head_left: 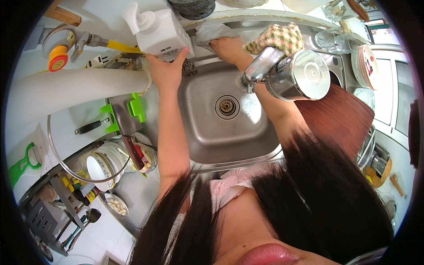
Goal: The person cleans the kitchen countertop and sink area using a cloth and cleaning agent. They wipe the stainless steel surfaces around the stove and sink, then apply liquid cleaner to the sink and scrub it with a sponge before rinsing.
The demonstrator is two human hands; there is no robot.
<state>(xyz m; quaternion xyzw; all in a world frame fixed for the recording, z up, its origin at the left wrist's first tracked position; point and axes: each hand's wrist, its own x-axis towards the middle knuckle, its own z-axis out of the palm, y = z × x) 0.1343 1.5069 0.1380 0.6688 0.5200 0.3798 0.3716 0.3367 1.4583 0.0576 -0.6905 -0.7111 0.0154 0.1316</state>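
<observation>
My left hand (167, 73) grips a white pump bottle (165, 33) by its lower end, thumb on one side and fingers on the other. The bottle is tilted, its pump head toward the far left. Behind the sink (207, 137), my right hand (227, 48) is closed on a pale grey cloth (213, 32), which lies on the back rim; its fingertips are partly hidden. A dark mesh scrubber (189, 69) sits just right of my left hand. My right forearm passes under the faucet (260, 66).
A checked cloth (278, 39) hangs over the faucet, beside a shiny metal canister (309, 75). To the right stand a brown cutting board (338, 117) and stacked plates (364, 66). A cleaver (126, 119) in a green holder, bowls (99, 170) and a white pipe (79, 92) line the left.
</observation>
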